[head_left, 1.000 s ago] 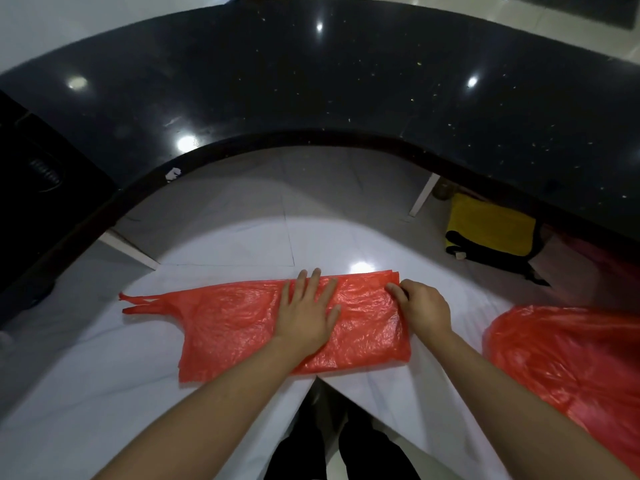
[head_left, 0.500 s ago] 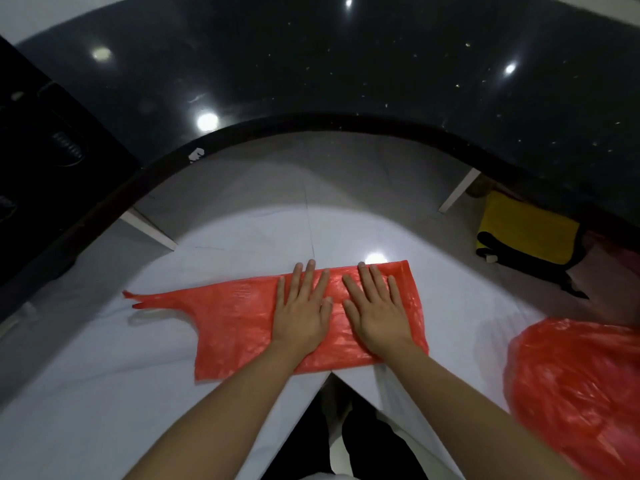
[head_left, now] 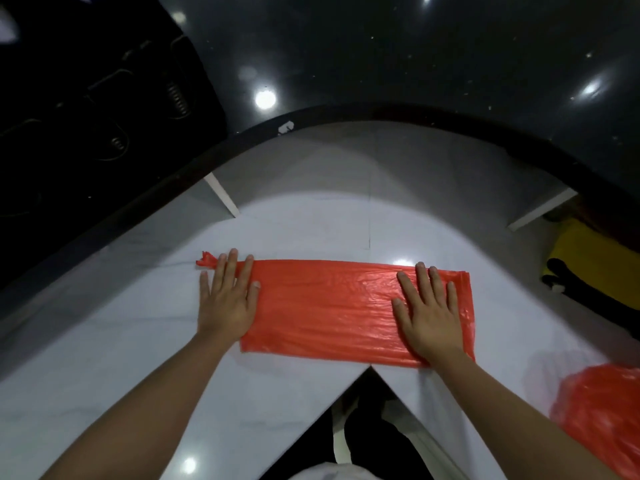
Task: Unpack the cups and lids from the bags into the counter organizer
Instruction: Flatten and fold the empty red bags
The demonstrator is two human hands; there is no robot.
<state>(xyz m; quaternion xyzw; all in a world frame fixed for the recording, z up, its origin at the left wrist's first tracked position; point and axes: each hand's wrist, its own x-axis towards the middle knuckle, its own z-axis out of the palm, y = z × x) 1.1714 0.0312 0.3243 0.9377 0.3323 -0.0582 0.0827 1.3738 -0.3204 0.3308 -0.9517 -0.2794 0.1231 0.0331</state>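
A red bag [head_left: 332, 306], folded into a long, glossy, wrinkled strip, lay flat on the white counter [head_left: 104, 358]. The left hand [head_left: 227, 299] pressed its knotted end and the right hand [head_left: 427, 313] its other end, both palms down with fingers spread.

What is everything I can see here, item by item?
Flat bag: one, red plastic, smoothed out on the white counter, under both palms.
Second bag: one, red plastic, crumpled, at the counter's right edge.
White counter: one, marble-like, nearest the person.
Black countertop: one, glossy, speckled, curving behind the white one.
Yellow and black cloth: one, tucked under the black top at the right.
Left hand: one, flat on the bag's left end.
Right hand: one, flat on the bag's right end.
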